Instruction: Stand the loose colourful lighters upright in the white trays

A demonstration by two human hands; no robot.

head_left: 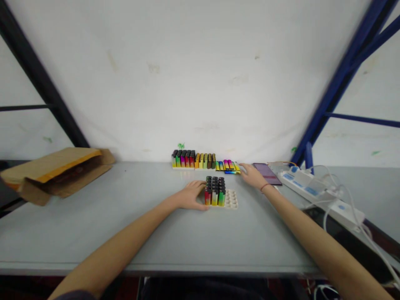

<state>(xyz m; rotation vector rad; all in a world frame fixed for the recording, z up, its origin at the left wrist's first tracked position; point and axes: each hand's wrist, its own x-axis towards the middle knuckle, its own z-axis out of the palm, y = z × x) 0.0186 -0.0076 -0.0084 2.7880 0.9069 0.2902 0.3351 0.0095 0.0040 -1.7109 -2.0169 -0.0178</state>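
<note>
- White tray (230,200) at mid-table, long axis running left–right; its left part carries upright lighters (215,191), dark caps up, bodies red, yellow and green; right sockets bare.
- Left hand (191,195) lies flat against the tray's left edge, fingers released, grasping nothing.
- Right hand (253,175) reaches loose lighters (228,166) lying behind; fingers extended, grip cannot be told.
- Grey table (125,216): open surface toward the near edge; a filled tray (193,160) stands at the wall.
</note>
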